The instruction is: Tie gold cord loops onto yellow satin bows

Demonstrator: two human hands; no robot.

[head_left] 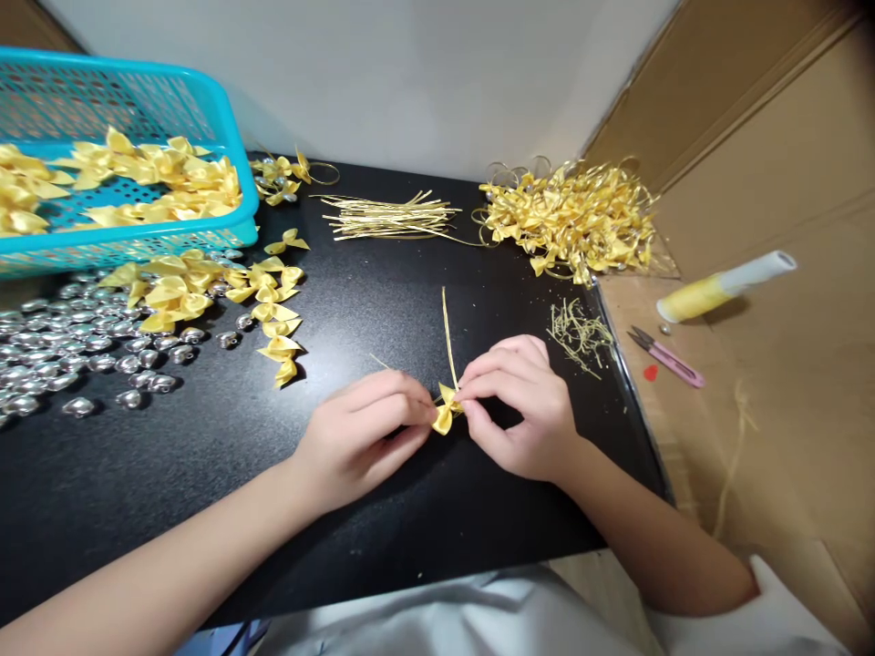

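Between my two hands, just above the black table, is a small yellow ribbon bow. My left hand pinches its left side, fingers closed. On its other side my right hand has thumb and forefinger pressed together at the bow's right edge. A gold cord sticks up from the bow, away from me, beside the right fingertips. Another thin strand end pokes out behind the left fingers. How the cord runs through the bow is hidden by my fingertips.
Left: a turquoise basket of bows, loose bows and silver beads. Behind: cut gold cords and a pile of finished bows with loops. Right: cord scraps, pink-handled snips, and a yellow-white roll.
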